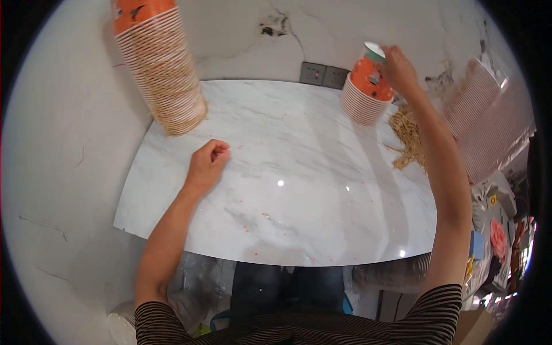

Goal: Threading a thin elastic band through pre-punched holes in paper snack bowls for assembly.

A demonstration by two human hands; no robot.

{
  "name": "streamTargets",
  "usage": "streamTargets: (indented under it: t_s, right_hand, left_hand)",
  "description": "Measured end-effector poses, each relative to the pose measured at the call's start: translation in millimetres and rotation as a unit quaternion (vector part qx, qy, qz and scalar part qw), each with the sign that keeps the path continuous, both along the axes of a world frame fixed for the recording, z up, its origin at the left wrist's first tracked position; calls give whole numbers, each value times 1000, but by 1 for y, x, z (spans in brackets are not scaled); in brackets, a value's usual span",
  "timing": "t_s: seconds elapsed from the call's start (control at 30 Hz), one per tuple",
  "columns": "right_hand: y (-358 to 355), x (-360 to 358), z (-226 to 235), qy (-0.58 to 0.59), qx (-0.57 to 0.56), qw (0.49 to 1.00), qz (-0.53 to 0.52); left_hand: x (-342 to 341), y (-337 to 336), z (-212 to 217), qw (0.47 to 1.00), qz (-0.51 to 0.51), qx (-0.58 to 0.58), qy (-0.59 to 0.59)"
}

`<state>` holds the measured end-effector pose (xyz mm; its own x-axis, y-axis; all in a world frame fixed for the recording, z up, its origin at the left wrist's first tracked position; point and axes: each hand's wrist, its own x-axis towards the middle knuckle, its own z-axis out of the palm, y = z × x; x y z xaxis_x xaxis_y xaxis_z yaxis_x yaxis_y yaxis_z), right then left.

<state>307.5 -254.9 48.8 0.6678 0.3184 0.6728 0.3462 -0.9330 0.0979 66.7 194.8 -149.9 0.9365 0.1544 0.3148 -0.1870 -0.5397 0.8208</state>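
At the far right of the table, my right hand (401, 69) grips the upper part of an orange paper cup (369, 77). That cup stands base up, with a green band near its base, on top of a short nested stack of cups (362, 104) whose pale rims show as ridges. My fingertips are partly hidden behind the hand. On the left side of the table my left hand (208, 164) rests with its fingers curled in, and nothing shows in them. Beyond it leans a tall stack of the same paper cups (161, 69), wrapped in tan strands.
A heap of tan strands, perhaps rubber bands (409, 138), lies beside the short stack. More cup stacks in clear plastic (489, 121) stand at the right. Small red bits dot the white marble-patterned table (310, 213). A wall socket (313, 73) sits behind its far edge.
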Motion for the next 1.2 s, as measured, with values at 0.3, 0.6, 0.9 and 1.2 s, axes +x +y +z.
streamTargets:
  t_s: [0.3,0.6,0.9,1.2]
  right_hand:
    - [-28,25,19,96,110,989,29]
    - [-58,43,44,117,207,969,72]
    - [-22,12,39,-14,143,984,106]
    - [-21,2,105,-27,198,977,75]
  left_hand:
    - [-2,-12,-3,994,33,94,-46]
    - [-2,-19,6,986,24,158,-47]
    - [-6,-20,3,984,20,171,-49]
    - [-5,-20,13,995,0,98,32]
